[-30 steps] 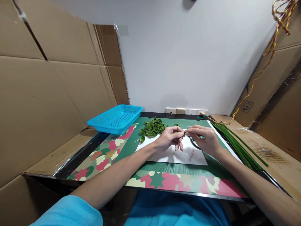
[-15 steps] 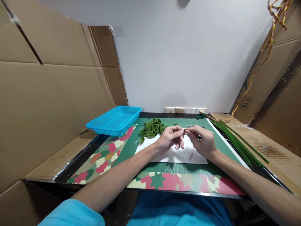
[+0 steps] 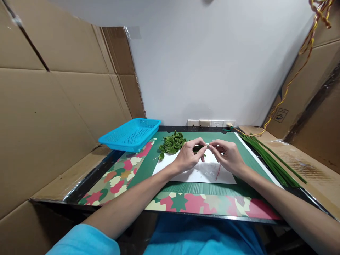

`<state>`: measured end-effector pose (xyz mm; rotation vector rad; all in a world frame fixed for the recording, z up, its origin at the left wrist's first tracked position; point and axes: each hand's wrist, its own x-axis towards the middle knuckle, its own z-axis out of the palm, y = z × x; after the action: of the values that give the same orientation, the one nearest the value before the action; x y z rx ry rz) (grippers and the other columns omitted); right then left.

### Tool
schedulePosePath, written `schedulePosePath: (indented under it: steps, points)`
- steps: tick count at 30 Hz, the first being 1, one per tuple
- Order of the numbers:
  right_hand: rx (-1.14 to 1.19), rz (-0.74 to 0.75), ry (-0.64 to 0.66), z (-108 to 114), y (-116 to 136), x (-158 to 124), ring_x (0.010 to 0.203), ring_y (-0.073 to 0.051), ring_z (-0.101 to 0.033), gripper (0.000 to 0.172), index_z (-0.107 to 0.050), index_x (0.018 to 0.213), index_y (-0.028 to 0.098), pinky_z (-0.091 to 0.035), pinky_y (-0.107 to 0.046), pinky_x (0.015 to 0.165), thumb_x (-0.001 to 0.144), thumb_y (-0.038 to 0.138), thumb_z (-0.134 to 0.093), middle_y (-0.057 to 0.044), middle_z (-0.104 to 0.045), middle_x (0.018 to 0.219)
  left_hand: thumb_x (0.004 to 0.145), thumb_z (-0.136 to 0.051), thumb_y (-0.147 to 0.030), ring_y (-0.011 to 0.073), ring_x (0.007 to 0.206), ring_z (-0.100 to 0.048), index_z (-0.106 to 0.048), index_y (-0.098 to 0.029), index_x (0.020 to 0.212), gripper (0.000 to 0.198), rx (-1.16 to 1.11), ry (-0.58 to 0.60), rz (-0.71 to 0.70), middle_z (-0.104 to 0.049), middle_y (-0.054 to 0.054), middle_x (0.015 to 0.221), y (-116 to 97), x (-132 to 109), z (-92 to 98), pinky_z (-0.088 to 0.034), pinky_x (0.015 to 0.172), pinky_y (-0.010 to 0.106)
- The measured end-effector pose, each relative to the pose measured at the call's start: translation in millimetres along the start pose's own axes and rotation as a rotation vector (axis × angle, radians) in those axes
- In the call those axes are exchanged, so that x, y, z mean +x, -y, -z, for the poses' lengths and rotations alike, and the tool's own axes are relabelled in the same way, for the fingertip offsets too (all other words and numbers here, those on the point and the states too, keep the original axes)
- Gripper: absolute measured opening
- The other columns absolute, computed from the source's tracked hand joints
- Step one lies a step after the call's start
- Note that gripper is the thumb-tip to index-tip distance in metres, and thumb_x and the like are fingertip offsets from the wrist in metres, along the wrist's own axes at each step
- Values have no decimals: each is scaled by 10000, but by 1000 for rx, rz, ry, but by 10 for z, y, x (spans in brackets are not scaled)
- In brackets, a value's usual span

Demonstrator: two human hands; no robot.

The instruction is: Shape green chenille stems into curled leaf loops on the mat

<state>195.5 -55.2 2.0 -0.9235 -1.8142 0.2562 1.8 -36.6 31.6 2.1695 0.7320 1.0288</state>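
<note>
Over a white sheet point(image 3: 183, 175), my left hand point(image 3: 187, 156) and my right hand point(image 3: 228, 156) meet fingertip to fingertip. Both are closed in a pinch on a small green pipe cleaner piece point(image 3: 198, 149), mostly covered by the fingers. Left of my left hand lies a pile of fuzzy green pipe cleaner leaves point(image 3: 174, 142), shaped as loops. A thin red line point(image 3: 218, 172) shows on the sheet below my right hand.
A blue perforated basket point(image 3: 130, 136) stands at the back left. Long green pipe cleaners point(image 3: 271, 163) lie along the right side. Cardboard walls point(image 3: 66, 95) flank the table; sockets point(image 3: 204, 123) and a hanging twisted yellow wire point(image 3: 285, 94) are behind.
My left hand has turned over, its fingers now curled downward rather than palm up. Both hands still pinch the green piece at the same place.
</note>
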Motion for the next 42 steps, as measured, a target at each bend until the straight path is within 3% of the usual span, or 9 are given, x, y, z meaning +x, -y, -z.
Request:
schedulePosePath:
  steps: [5, 11, 14, 22, 28, 31, 42]
  points:
    - [-109, 140, -10, 21, -74, -6, 561, -130, -552, 243, -681, 928, 194, -442, -251, 522, 1038, 337, -518, -43, -651, 760, 955, -605, -477, 122, 587, -671, -615, -170, 955, 308, -180, 22, 81, -662, 24, 823, 94, 18, -53, -479, 552, 222]
    - [-198, 273, 45, 93, -107, -12, 659, -149, -574, 206, -675, 1005, 212, -459, -260, 607, 1050, 238, -476, -45, -656, 801, 844, -702, -597, 143, 551, -663, -620, -140, 924, 470, -555, 309, 357, -630, 23, 749, 213, 77, -26, -446, 432, 207]
    - [-200, 291, 81, 115, -117, -16, 655, -141, -571, 206, -672, 1017, 208, -451, -253, 609, 1051, 217, -469, -40, -653, 812, 847, -700, -592, 111, 523, -618, -623, -139, 866, 460, -584, 362, 411, -620, 20, 728, 196, 83, 4, -436, 442, 201]
    - [-231, 232, 61, 122, -83, -1, 600, -130, -531, 233, -683, 944, 211, -421, -255, 583, 1053, 307, -501, -31, -633, 787, 904, -649, -472, 85, 482, -450, -710, -128, 794, 366, -353, 184, 191, -530, -16, 564, 138, 54, 23, -345, 474, 221]
    - [-184, 221, 73, 74, -72, 0, 583, -136, -525, 302, -678, 884, 200, -413, -257, 563, 1061, 342, -480, -24, -620, 702, 925, -607, -341, 173, 743, -648, -760, -152, 796, 275, -29, 88, -4, -723, 70, 770, 79, 3, 19, -478, 693, 263]
    - [-123, 163, 83, 43, -71, -8, 538, -133, -535, 336, -670, 838, 197, -410, -256, 534, 1056, 373, -485, -14, -616, 651, 940, -574, -286, 194, 816, -677, -791, -177, 851, 259, 80, 51, -78, -763, 74, 851, 87, -20, 7, -497, 779, 289]
    - [5, 58, 198, 94, -40, 45, 530, -131, -516, 389, -704, 800, 177, -392, -243, 493, 1019, 449, -530, -30, -629, 641, 970, -516, -236, 215, 886, -682, -796, -203, 937, 284, 390, 140, -269, -745, 93, 957, 110, -13, 65, -493, 808, 303]
